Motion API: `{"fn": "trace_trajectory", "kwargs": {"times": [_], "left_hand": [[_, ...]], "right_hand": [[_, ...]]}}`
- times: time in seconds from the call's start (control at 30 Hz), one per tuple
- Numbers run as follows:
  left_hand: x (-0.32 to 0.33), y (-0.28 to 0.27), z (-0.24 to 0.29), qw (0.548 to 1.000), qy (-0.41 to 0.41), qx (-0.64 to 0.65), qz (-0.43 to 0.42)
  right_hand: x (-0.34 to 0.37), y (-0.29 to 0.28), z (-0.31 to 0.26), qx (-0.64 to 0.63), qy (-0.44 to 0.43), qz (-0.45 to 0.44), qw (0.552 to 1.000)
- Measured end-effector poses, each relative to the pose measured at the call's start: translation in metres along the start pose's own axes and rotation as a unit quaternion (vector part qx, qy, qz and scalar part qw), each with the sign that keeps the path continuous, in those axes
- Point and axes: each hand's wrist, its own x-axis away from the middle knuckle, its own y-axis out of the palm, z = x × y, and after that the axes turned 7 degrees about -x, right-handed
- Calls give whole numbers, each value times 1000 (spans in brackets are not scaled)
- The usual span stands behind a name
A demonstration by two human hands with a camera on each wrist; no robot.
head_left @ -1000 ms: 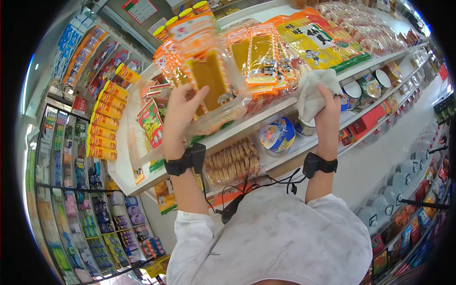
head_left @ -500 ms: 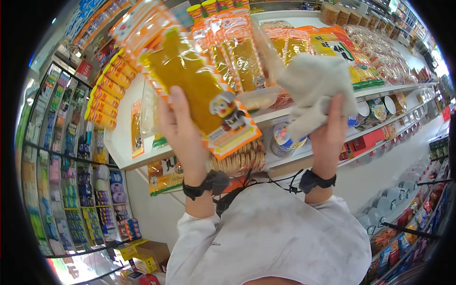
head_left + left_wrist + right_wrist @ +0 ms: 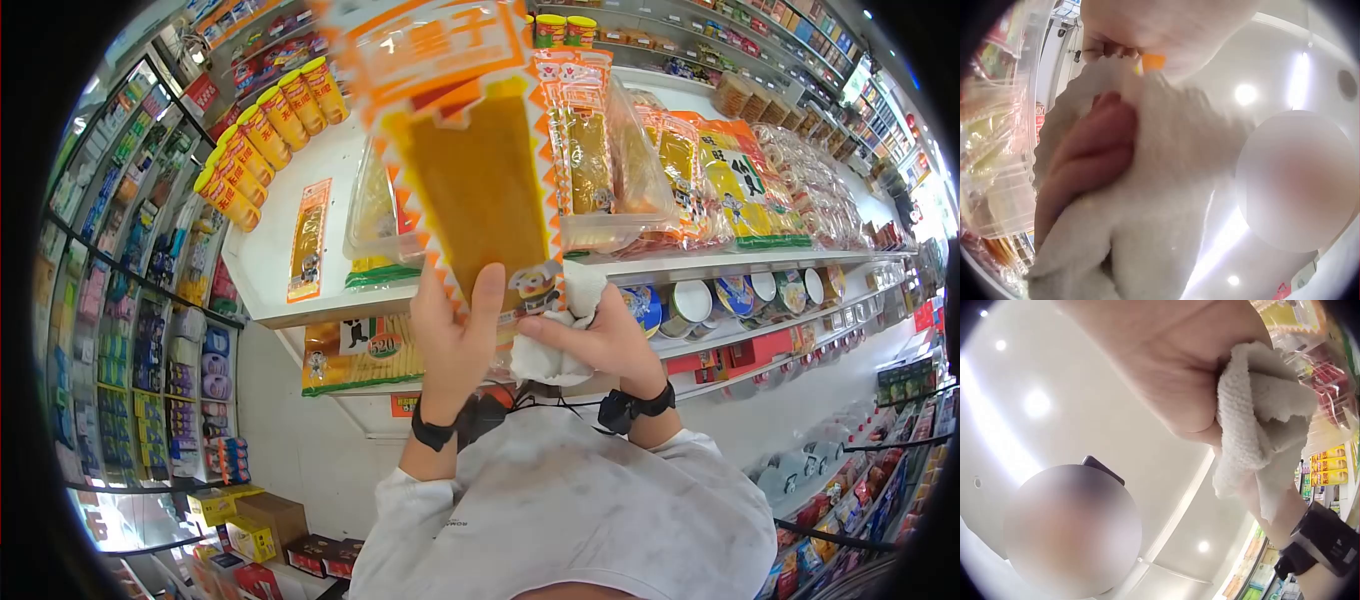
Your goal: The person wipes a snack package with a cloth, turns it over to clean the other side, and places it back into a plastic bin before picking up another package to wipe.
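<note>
In the head view my left hand (image 3: 455, 330) holds a clear snack packet (image 3: 475, 190) with orange zigzag edges and a flat brown-yellow filling. Its thumb lies over the front near the bottom, and the packet stands up before the shelf. Against the packet's lower right corner, my right hand (image 3: 595, 340) grips a crumpled white cloth (image 3: 550, 360). The cloth (image 3: 1260, 419) hangs bunched from the right fingers in the right wrist view, and it fills much of the left wrist view. Behind the packet sits a clear plastic tray (image 3: 610, 232) with similar packets (image 3: 585, 140).
One narrow packet (image 3: 310, 240) lies on the white shelf (image 3: 265, 290) at left. Yellow canisters (image 3: 262, 140) line its far left edge. To the right are large snack bags (image 3: 745, 185); noodle bowls (image 3: 690, 300) and a yellow bag (image 3: 360, 355) fill the level below.
My left hand has lifted the packet from the tray area and brought it to the middle, upright. The right hand has carried the cloth leftward to the packet's lower end.
</note>
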Motion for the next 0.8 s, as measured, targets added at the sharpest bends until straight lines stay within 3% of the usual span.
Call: {"fn": "trace_trajectory", "kwargs": {"times": [0.07, 0.17, 0.27, 0.37, 0.4, 0.6, 0.7, 0.8], "left_hand": [[5, -8, -3, 998, -7, -43, -38], [0, -6, -5, 990, 58, -77, -101], [6, -13, -21, 961, -8, -130, -243], [9, -4, -15, 959, 30, -77, -270], [13, -1, -21, 958, 5, -29, -287], [8, -13, -39, 850, -29, -167, -500], [9, -19, -40, 857, -84, -126, -492], [5, -26, -38, 882, 2, -118, -456]], "right_hand": [[1, -1, -1, 12, -14, 22, 1000], [2, -6, 5, 11, -33, 93, 995], [-2, -13, 6, -15, -90, 125, 988], [-1, -18, 0, -53, -116, 170, 977], [-1, -21, -1, -63, -117, 187, 973], [-5, -47, -20, -82, -178, 313, 929], [-11, -61, -29, -101, -232, 345, 904], [-15, -70, -24, -153, -277, 359, 878]]}}
